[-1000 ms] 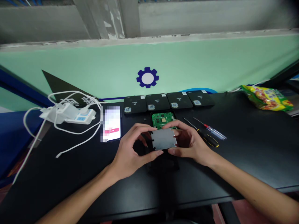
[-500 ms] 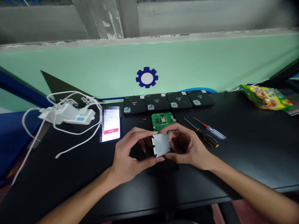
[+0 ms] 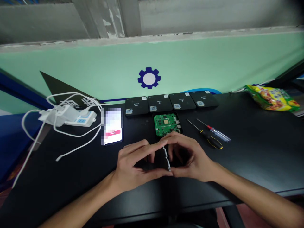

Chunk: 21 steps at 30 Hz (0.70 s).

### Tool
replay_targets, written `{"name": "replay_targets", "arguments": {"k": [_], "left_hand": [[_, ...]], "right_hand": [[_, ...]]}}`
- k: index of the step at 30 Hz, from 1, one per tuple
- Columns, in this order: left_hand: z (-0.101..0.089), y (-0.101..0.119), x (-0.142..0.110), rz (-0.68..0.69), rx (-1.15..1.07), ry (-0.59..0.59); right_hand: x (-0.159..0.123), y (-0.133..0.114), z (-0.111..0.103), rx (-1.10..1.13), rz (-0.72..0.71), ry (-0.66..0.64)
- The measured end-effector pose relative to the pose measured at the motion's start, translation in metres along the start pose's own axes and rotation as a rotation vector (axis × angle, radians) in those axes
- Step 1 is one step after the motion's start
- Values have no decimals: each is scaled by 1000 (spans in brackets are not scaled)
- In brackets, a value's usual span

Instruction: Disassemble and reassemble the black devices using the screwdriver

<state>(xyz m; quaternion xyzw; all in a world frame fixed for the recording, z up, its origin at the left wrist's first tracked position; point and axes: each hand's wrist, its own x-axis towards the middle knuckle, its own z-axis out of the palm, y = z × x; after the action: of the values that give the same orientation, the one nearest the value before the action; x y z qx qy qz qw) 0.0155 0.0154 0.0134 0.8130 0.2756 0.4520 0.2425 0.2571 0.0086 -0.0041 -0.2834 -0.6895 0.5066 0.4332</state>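
A thin silvery metal plate [image 3: 167, 159] with notched edges is held edge-on toward me above the table. My left hand [image 3: 135, 164] pinches it by its far and near ends with fingers and thumb. My right hand [image 3: 190, 156] grips the same two ends from the other side, so the fingertips of both hands meet there. Just beyond the fingers lies a green circuit board [image 3: 163, 123] in a black case, its near edge partly covered by my right hand. Several tiny screws [image 3: 144, 122] are on the table left of the board.
Several black boxes [image 3: 181, 101] stand in a row along the wall. Two screwdrivers, one black and yellow [image 3: 212, 141] and one with a clear handle [image 3: 219, 134], lie right. A lit phone [image 3: 112, 126], a power strip [image 3: 83, 118] with white cables, and a snack bag [image 3: 273, 98] are around.
Both hands have turned the metal plate from its broad face to its thin edge and drawn it toward me. More of the circuit board now shows.
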Motion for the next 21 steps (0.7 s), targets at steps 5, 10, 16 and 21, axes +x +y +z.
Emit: {"name": "replay_targets", "arguments": {"k": [5,10,16,21], "left_hand": [[1,0,1,-32,-65,1],[0,-2,0,-83,-75,0],[-1,-3,0,-155,-93,-43],[-1,-4,-2,-234,-133,-80]], "right_hand": [[0,-4,1,287,221,29],[9,-7,-4,501,277,33],[9,0,-9,596,294,6],[3,3,-12,606,336,-53]]}}
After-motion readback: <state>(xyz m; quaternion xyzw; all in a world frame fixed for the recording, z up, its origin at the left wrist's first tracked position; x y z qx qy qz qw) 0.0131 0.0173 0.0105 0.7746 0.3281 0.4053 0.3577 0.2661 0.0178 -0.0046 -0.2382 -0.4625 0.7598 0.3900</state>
